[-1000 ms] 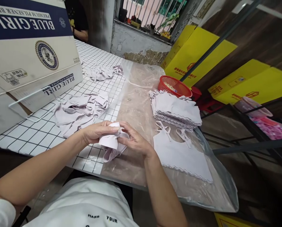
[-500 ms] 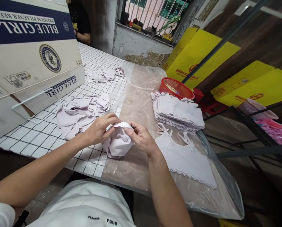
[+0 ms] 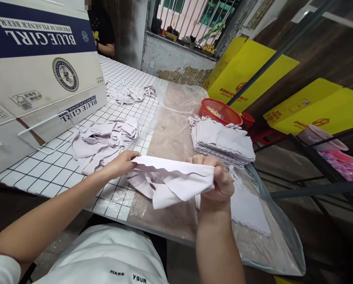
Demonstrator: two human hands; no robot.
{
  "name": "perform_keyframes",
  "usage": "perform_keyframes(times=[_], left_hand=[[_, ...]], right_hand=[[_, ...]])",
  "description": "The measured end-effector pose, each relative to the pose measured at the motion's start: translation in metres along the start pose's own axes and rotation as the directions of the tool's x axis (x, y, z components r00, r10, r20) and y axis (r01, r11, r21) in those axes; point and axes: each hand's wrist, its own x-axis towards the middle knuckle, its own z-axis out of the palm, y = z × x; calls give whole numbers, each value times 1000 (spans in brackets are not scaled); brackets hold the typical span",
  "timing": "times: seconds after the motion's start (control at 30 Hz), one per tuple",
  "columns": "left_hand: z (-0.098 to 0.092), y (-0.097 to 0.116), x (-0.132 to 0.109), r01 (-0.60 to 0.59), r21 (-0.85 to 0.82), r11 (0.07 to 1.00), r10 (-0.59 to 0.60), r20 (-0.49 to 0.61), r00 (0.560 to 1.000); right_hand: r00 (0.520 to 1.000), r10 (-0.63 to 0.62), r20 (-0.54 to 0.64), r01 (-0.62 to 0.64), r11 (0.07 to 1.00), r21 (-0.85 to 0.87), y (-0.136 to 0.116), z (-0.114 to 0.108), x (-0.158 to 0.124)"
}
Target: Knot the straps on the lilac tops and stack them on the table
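A pale lilac garment (image 3: pixel 173 179) is stretched between my two hands above the table's front part, its edge taut and its lower folds hanging loose. My left hand (image 3: pixel 123 162) pinches one end of that edge. The other end is gripped in the closed fist of my right hand (image 3: pixel 219 179). Right of it, partly covered by my right hand and forearm, a flat strappy top (image 3: pixel 249 205) with a scalloped hem lies on the plastic sheet. Behind that sits a neat stack of the same garments (image 3: pixel 223 138). A crumpled heap of garments (image 3: pixel 102 142) lies to the left.
A large beer carton (image 3: pixel 40 75) stands at the left on the grid-patterned table (image 3: pixel 126 75). Farther back lies a smaller garment pile (image 3: pixel 129 94). A red basket (image 3: pixel 220 111) is behind the stack. Yellow boxes (image 3: pixel 253 67) and a metal rack (image 3: pixel 312 189) stand right. Another person (image 3: pixel 101 29) is at the far end.
My right hand has moved right, away from my left, pulling the bunched garment out wide. My left hand has shifted slightly left and down.
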Motion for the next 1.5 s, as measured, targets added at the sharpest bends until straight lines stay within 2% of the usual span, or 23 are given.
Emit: perform_keyframes(times=[0.1,0.17,0.23,0.27,0.3,0.33,0.37,0.4,0.43,0.47,0.5,0.57,0.63,0.7,0.77,0.87,0.97,1.13,1.23,1.3,1.4,1.47,1.5], left_hand=[[-13,9,-8,39,-429,902,-12,66,998],[-27,14,-18,4,-514,858,52,94,994],[-44,19,-29,13,-474,880,145,295,944],[-52,23,-34,17,-419,908,190,449,873],[-59,27,-38,1,-346,938,221,602,767],[-66,33,-40,-37,-269,963,226,720,656],[-71,39,-40,-88,-192,978,207,794,572],[-74,46,-38,-132,-111,985,164,831,532],[-76,52,-34,-158,-33,987,114,833,541],[-76,56,-27,-159,42,986,60,811,583],[-75,58,-19,-145,108,984,11,763,646],[-72,53,-1,-112,239,965,-51,585,810],[-70,37,14,-83,413,907,-57,315,947],[-71,18,22,-51,561,827,-21,120,993],[-75,1,21,-80,621,780,3,124,992],[-79,-11,14,-219,620,754,15,316,949],[-78,-13,13,-277,619,735,-10,419,908],[-74,-7,18,-269,578,770,-49,474,879],[-79,2,17,-246,470,848,-15,484,875],[-84,7,17,-227,400,888,43,419,907],[-86,10,17,-221,393,893,166,169,972],[-82,4,12,-265,485,833,285,33,958],[-79,0,7,-309,538,784,357,16,934]], right_hand=[[989,-56,-135,50,998,-41,1,-15,-7],[977,-66,-201,66,998,-4,4,-28,-14],[984,-95,-149,105,992,63,7,-43,-21],[990,-122,-66,129,986,102,8,-49,-24],[987,-154,38,147,979,142,9,-56,-27],[975,-174,137,149,973,177,10,-61,-28],[961,-168,220,127,973,191,11,-66,-28],[953,-121,277,75,983,170,14,-70,-27],[954,-39,296,6,994,112,17,-73,-25],[957,66,281,-75,997,22,21,-74,-21],[956,173,236,-156,984,-90,27,-75,-17],[948,313,62,-276,902,-331,41,-74,-9],[942,305,-136,-331,792,-514,55,-71,-7],[944,261,-202,-330,722,-608,65,-69,-12],[950,270,-155,-304,692,-655,69,-71,-20],[949,303,-85,-267,634,-726,68,-73,-24],[945,327,12,-197,598,-777,73,-67,-13],[890,365,274,-5,608,-794,90,-42,11],[870,374,321,-32,692,-721,92,-39,20],[886,373,273,-119,754,-646,91,-44,26],[963,270,22,-194,746,-637,89,-55,31],[980,152,-131,-200,694,-691,86,-59,27],[979,120,-164,-202,666,-718,84,-61,21]])
